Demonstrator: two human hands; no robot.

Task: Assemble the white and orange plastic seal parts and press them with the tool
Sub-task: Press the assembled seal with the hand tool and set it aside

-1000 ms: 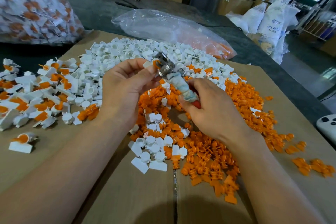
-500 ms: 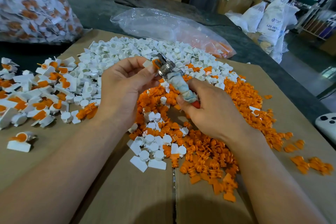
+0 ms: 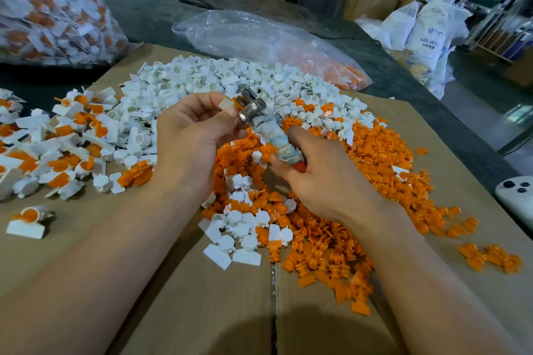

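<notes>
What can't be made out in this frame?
Head view:
Seal part: mostly hidden by left hand and tool head; seating unclear.
Handle: covered by cloth wrap and right hand.
Bag of seals, top left: blurred, cut by edge.
White device: cut by right edge.

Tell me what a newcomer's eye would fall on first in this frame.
The hands at centre draw the eye: the left hand pinches a white seal part against the metal head of a cloth-wrapped tool gripped by the right hand. Beneath them a bright heap of orange parts spreads rightward over the cardboard, with a heap of white parts behind it. Assembled seals lie scattered at the left.
</notes>
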